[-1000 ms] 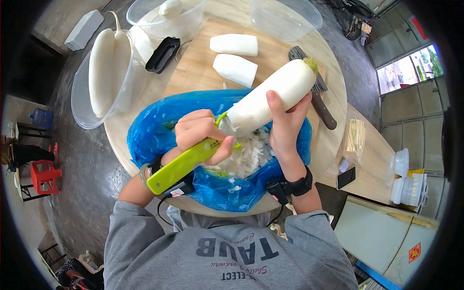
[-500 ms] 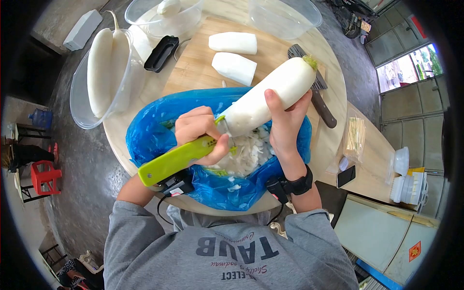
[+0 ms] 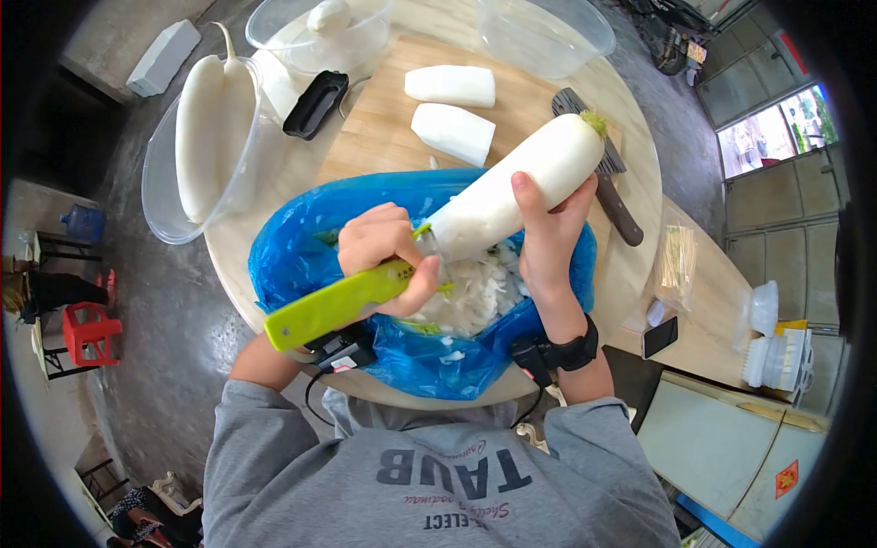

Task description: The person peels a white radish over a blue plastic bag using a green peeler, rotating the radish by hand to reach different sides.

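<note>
My left hand [image 3: 384, 256] is wrapped round the green handle of a peeler [image 3: 333, 306], whose head rests at the lower end of a white radish [image 3: 521, 187]. Fingers and thumb of my right hand [image 3: 552, 233] grip that radish near its middle, its leafy green end pointing up and right. Below is a container lined with a blue bag [image 3: 301, 215], holding a heap of pale peelings [image 3: 475, 297]. Two peeled radish pieces [image 3: 452, 132] lie on the wooden cutting board [image 3: 365, 137] beyond it.
A dark-handled knife [image 3: 618, 210] lies right of the radish. Clear tubs [image 3: 160, 196] with radishes stand at the left and back left, another tub [image 3: 548, 41] at the back right. A black tray [image 3: 315, 105], skewers [image 3: 677, 260] and a phone [image 3: 660, 337] are also around.
The whole view has shifted slightly, with the scene sitting a little further right. Both hands keep their hold on the peeler and the radish, almost unmoved relative to each other.
</note>
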Demonstrator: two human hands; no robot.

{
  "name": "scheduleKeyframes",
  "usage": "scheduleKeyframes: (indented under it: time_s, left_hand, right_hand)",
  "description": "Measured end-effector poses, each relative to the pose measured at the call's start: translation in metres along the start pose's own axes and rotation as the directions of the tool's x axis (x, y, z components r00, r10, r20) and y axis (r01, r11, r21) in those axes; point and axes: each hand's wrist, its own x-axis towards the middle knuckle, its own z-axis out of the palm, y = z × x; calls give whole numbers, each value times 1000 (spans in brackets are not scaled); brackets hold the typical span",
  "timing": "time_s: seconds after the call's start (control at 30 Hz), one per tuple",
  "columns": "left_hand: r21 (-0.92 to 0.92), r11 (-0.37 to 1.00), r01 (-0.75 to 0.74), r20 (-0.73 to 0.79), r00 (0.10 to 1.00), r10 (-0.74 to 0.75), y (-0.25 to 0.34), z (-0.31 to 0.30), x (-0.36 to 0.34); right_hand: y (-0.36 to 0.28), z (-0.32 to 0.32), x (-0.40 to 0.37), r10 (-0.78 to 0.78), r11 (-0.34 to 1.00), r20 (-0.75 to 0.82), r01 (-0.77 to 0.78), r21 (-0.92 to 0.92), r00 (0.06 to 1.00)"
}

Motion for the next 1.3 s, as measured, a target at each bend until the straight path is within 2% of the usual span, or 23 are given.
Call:
scheduleKeyframes:
  time_s: [0.1,0.2,0.33,0.37,0.47,0.5,0.6,0.7,0.9,1.03,1.23,1.3]
  left_hand:
    - [-64,997,-37,10,999,38,2,9,4]
    - [-18,1000,16,14,1000,-16,3,15,6]
    - [49,924,380,112,917,-383,14,4,8]
    - [60,961,269,61,960,-273,8,4,6]
    - [109,989,102,71,991,-110,4,-2,2]
    - [47,998,45,62,997,-48,3,-1,2]
    - [-27,1000,-10,15,1000,11,2,7,1]
    - [-73,996,43,12,999,-43,3,15,4]
    - [112,990,87,78,992,-96,3,5,5]
    - [-3,1000,-1,-55,998,1,3,2,1]
    - [-3,999,-39,10,999,39,2,16,5]
    - [75,997,3,43,999,-7,3,15,7]
  right_hand:
    - [-1,1,0,-17,1000,5,17,0,1000]
    - [-2,0,-1,-14,1000,15,14,4,1000]
    - [-3,1,0,-1,1000,3,0,16,1000]
    - [-3,2,0,15,1000,-4,-15,27,1000]
    - [-4,2,0,22,1000,3,-22,18,1000]
    - [-5,1,0,16,1000,8,-16,8,1000]
    - [-3,1,0,5,1000,4,-5,10,1000]
    - [-8,1,0,2,1000,20,-2,-2,1000]
    - [-5,1,1,-7,1000,3,7,-6,1000]
    - [-5,1,0,-22,1000,8,22,-10,1000]
    - [-6,2,0,-16,1000,3,16,-4,1000]
    - [-6,2,0,-17,1000,6,17,-12,1000]
